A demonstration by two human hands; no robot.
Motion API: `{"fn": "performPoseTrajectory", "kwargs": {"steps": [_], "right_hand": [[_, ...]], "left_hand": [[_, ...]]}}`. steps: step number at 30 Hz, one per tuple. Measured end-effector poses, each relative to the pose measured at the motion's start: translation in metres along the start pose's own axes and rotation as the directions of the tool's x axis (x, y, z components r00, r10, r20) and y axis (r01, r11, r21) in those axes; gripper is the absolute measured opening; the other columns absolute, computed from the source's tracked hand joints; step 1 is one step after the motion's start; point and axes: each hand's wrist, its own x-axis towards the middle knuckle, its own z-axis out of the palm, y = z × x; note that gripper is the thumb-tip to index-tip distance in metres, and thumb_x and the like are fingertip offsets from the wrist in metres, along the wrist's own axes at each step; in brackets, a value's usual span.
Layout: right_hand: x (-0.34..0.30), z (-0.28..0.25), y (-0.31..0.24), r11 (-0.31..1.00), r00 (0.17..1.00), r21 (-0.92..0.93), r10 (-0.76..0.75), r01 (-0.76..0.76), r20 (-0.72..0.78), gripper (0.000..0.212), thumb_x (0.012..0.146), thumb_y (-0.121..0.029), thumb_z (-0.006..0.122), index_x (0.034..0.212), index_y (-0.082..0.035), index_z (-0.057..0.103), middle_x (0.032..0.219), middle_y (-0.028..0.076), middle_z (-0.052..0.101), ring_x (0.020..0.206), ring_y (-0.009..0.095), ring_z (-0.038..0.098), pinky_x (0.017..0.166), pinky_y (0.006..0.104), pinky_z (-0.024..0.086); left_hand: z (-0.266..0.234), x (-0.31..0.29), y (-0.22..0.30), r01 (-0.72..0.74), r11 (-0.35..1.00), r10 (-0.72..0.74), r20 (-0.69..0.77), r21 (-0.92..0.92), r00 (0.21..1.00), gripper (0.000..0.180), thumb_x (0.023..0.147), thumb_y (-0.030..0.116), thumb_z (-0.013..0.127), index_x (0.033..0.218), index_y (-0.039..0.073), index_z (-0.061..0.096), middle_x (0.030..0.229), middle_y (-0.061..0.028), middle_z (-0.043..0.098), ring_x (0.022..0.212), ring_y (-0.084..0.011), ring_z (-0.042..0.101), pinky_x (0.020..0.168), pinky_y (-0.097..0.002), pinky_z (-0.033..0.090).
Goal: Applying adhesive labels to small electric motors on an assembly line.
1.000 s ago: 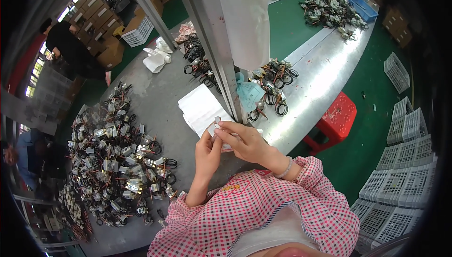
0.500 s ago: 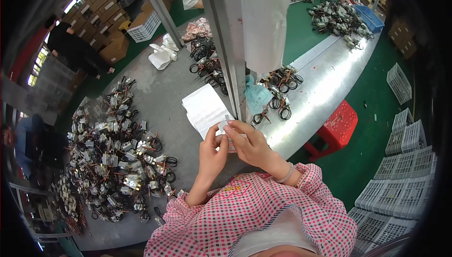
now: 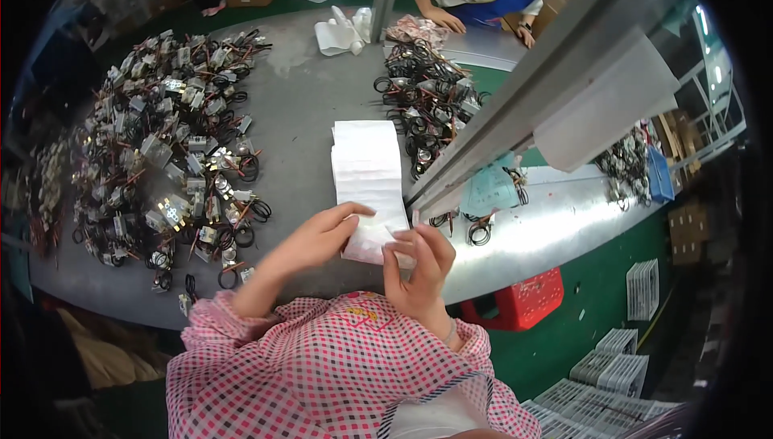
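Observation:
A stack of white paper sheets [image 3: 366, 157] lies on the grey table in front of me. My left hand [image 3: 322, 234] rests on the near left part of the stack, fingers stretched out and holding nothing that shows. Beside the lower right edge of the sheets is my right hand [image 3: 419, 266], its thumb and fingertips brought together. A small pale slip [image 3: 397, 235] shows at those fingertips, partly hidden by them and hard to tell from the white paper behind.
A large heap of small clear-and-metal parts with black cables [image 3: 173, 157] covers the left of the table. More coiled cables [image 3: 423, 93] lie beyond the slanting metal post [image 3: 515, 109]. A red stool [image 3: 527, 298] stands at right. Across the table, a person leans on the surface.
My hands have parted: the left has moved down onto the paper, the right stays at its right edge. The view has turned, bringing the person opposite into sight.

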Motion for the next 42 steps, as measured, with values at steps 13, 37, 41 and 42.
{"fn": "performPoseTrajectory", "kwargs": {"steps": [13, 37, 41, 42], "right_hand": [[-0.002, -0.014, -0.012, 0.914, 0.961, 0.296, 0.256, -0.277, 0.109, 0.079, 0.066, 0.015, 0.059, 0.132, -0.007, 0.021, 0.128, 0.014, 0.024, 0.090, 0.021, 0.054, 0.064, 0.0263, 0.055], [0.083, -0.028, -0.051, 0.734, 0.950, 0.606, 0.272, -0.308, 0.154, 0.097, 0.061, 0.018, 0.061, 0.136, -0.003, 0.004, 0.134, 0.018, 0.019, 0.087, 0.023, 0.049, 0.060, 0.0245, 0.056], [0.096, -0.007, -0.058, 0.671, 0.918, 0.661, 0.390, -0.336, 0.070, 0.100, 0.060, 0.019, 0.059, 0.137, -0.003, -0.002, 0.135, 0.017, 0.017, 0.087, 0.024, 0.048, 0.059, 0.0254, 0.056], [0.099, -0.003, -0.058, 0.674, 0.904, 0.650, 0.426, -0.351, 0.047, 0.100, 0.060, 0.019, 0.058, 0.137, -0.002, -0.002, 0.135, 0.017, 0.017, 0.088, 0.024, 0.047, 0.059, 0.0257, 0.056]], "left_hand": [[-0.194, 0.153, -0.070, 0.696, 0.035, 0.278, -0.676, 0.717, 0.682, 0.029, 0.082, 0.015, 0.049, 0.109, 0.004, 0.050, 0.117, -0.0155, 0.040, 0.103, -0.0344, 0.049, 0.075, -0.0416, 0.048], [-0.029, -0.014, 0.074, -0.434, 0.901, 0.422, -0.262, 0.014, 0.868, 0.034, 0.091, 0.019, 0.047, 0.118, 0.000, 0.039, 0.106, -0.0118, 0.055, 0.087, -0.0095, 0.053, 0.072, -0.0236, 0.044], [0.020, -0.041, 0.084, -0.374, 0.834, 0.318, -0.201, -0.406, 0.927, 0.054, 0.093, 0.029, 0.037, 0.135, -0.002, 0.022, 0.113, -0.0163, 0.053, 0.097, -0.0147, 0.053, 0.081, -0.0242, 0.042], [0.023, -0.046, 0.085, -0.359, 0.835, 0.295, -0.210, -0.418, 0.932, 0.054, 0.093, 0.029, 0.037, 0.135, -0.002, 0.022, 0.113, -0.0163, 0.053, 0.097, -0.0147, 0.053, 0.081, -0.0242, 0.042]]}}
